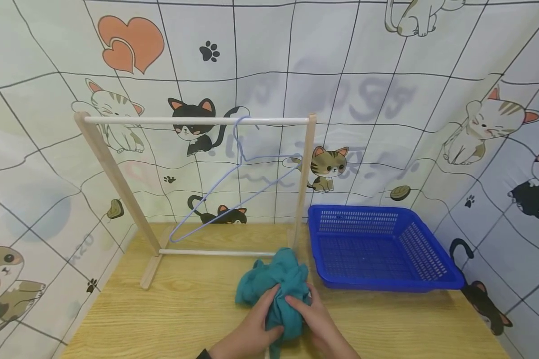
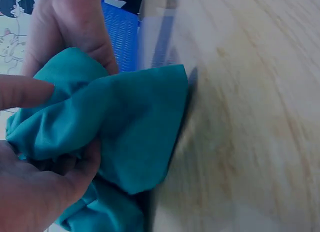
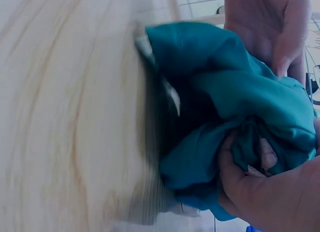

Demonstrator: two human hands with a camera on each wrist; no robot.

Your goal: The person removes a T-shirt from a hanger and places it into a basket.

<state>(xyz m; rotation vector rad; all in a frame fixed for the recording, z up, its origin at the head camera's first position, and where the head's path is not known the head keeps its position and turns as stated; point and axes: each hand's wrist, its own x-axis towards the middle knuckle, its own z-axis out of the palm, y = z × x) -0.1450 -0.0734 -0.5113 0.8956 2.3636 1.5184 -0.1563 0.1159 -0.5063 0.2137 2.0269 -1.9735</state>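
A bunched teal cloth (image 1: 278, 281) is gathered between both hands over the front of the wooden table (image 1: 184, 299). My left hand (image 1: 251, 321) grips it from the left, with the thumb across the near folds. On the other side, my right hand (image 1: 321, 319) holds it, thumb on top. In the left wrist view, a flap of the teal cloth (image 2: 140, 127) hangs toward the tabletop. The right wrist view shows fingers of my right hand (image 3: 265, 187) tucked into the folds of the cloth (image 3: 260, 102). Its kind of garment cannot be made out.
Behind the hands stands a wooden rack (image 1: 307, 164) with a white top rail (image 1: 161, 120). A lilac wire hanger (image 1: 206, 199) hangs from that rail, bare. To the right sits a blue plastic basket (image 1: 364, 284) with perforated sides. A cat-patterned sheet (image 1: 269, 50) encloses the table.
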